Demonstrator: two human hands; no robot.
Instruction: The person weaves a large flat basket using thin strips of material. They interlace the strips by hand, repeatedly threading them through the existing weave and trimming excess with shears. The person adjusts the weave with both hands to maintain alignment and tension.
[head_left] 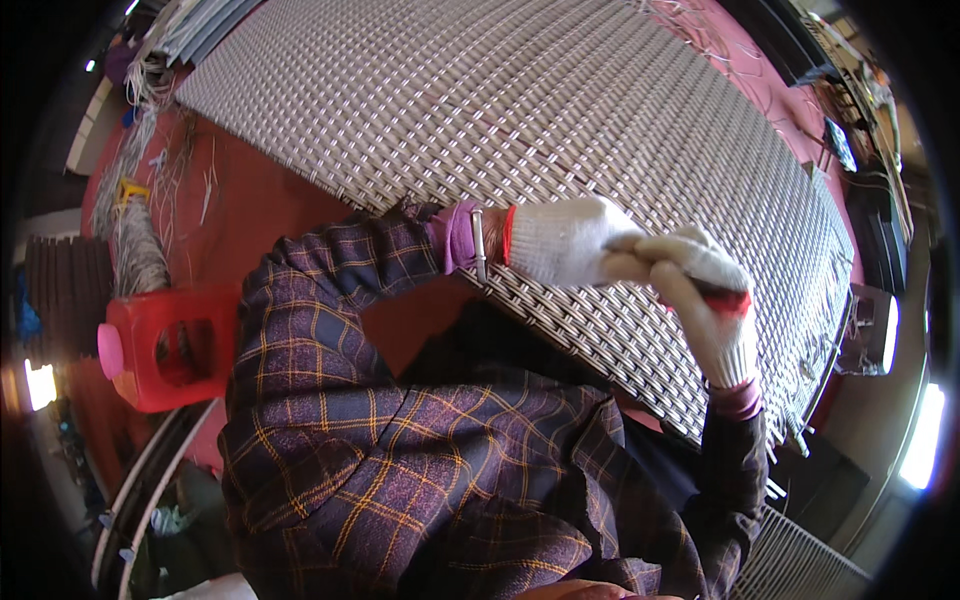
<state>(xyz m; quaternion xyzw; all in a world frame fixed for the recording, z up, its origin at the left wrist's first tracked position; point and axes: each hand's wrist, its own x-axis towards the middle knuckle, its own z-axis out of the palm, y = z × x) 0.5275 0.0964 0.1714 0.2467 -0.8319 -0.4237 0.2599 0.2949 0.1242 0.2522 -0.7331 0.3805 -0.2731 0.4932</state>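
Both hands met over the near edge of the woven wire mesh [560, 120]. Left hand [560, 243] w/ its grip clenched, fingertips pressed against the right hand [700, 290], which was curled tight too. A red bit showed at the right palm, prob. a glove cuff or a tool handle; can't tell which. What, if anything, sat pinched between the two grips was hidden by the gloves. Hands held low and close together, likely so the fingers could work 1 spot of the weave w/ force from both sides.

Mesh lay flat just under and beyond the grips, spread wide over the red surface [270, 200], prob. so the whole sheet stayed supported while its edge was worked.

Count: 2 white knit gloves, 1 large mesh sheet, 1 metal bracelet [478, 245] on the left wrist. Well left of the grips, 1 red plastic jug [165, 345] w/ pink cap, on its side, out of the way. Beyond it, loose wire offcuts [185, 160] scattered, too many to count, plus 1 bundle of wires [135, 250].
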